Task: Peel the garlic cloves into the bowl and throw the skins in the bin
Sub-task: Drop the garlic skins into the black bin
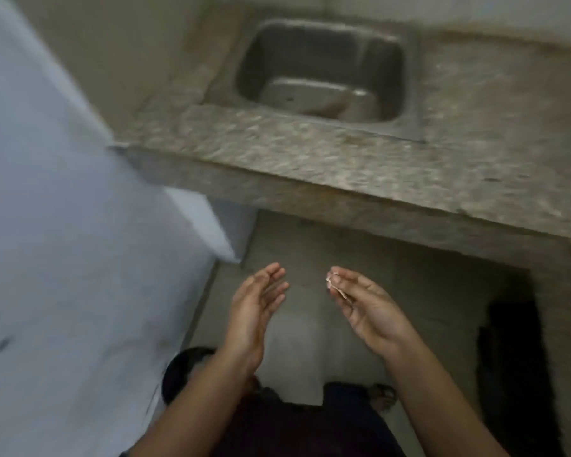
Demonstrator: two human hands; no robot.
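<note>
Skin-disposal step. Left hand (254, 311) and right hand (366, 305) hung apart, uncurled, below the table's (343, 179) front edge; garlic skins (334, 285) lay on the right one. Next, likely: shed them into the unseen bin.

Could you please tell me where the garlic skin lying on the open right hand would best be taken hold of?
Pinch the garlic skin at its pale curled end, near the fingertips of the right hand, coming in from the side of the left hand. It seems to be a thin strip along the fingers' inner face, which is turned that way.
</note>
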